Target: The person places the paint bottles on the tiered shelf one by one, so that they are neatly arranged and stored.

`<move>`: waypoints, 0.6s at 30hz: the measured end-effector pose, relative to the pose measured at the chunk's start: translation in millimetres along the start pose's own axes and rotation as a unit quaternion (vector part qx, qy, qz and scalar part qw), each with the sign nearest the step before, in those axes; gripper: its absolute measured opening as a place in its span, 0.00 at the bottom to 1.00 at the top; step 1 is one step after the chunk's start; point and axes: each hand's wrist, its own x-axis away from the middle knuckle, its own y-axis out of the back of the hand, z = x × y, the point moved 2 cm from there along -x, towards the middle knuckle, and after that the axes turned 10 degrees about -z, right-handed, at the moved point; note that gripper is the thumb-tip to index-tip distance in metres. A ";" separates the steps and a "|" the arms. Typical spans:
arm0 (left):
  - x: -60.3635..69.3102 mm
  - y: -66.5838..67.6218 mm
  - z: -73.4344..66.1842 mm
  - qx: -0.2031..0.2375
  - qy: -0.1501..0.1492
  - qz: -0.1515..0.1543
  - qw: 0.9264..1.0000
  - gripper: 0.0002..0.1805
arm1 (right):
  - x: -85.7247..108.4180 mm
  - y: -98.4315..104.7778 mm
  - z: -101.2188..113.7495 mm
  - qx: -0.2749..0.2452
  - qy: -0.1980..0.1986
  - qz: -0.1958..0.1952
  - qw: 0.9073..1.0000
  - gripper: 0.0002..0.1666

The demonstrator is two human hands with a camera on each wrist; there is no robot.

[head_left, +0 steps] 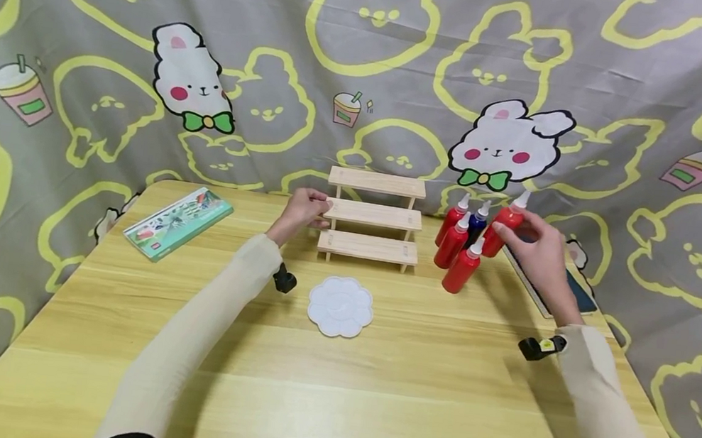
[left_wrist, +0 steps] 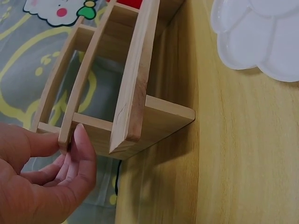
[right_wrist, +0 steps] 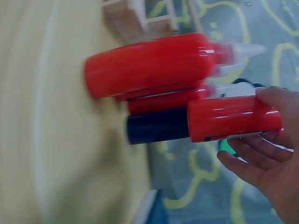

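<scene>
A three-step wooden display rack [head_left: 374, 213] stands at the back middle of the table. My left hand [head_left: 304, 212] pinches the left end of its middle step between thumb and fingers, as the left wrist view shows closely. My right hand [head_left: 537, 249] grips a red squeeze bottle [right_wrist: 233, 119] by its upper part and holds it above the table. Beside it several more bottles stand upright: red ones, such as the front red bottle [head_left: 461, 270], and a dark blue bottle [right_wrist: 156, 126]. All have pale pointed nozzles.
A white flower-shaped palette [head_left: 340, 307] lies in front of the rack. On the left is a green illustrated box [head_left: 178, 222]; on the right, a dark flat book-like item [head_left: 581, 293] lies partly behind my right hand. A patterned curtain [head_left: 282, 19] hangs behind the table.
</scene>
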 end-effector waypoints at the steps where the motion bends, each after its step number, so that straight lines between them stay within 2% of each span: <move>1: 0.1 0.1 0.2 0.001 0.000 -0.001 1.000 0.21 | -2.4 2.7 3.5 -0.001 0.002 -0.014 1.000 0.39; 6: 0.0 -1.6 1.3 -0.005 -0.020 -0.006 1.000 0.20 | -11.2 14.1 24.5 -0.040 0.021 -0.087 0.995 0.32; 10: 0.3 -2.2 1.9 -0.015 -0.039 -0.012 0.999 0.19 | -16.5 19.5 43.8 -0.078 0.015 -0.115 0.990 0.32; 14: 0.0 -1.8 1.6 -0.014 -0.041 -0.012 0.999 0.20 | -21.1 20.6 64.6 -0.107 0.007 -0.106 0.989 0.33; 18: -0.4 -0.8 -0.2 -0.007 -0.036 -0.005 0.999 0.20 | -22.8 15.8 89.4 -0.140 0.020 -0.084 0.986 0.32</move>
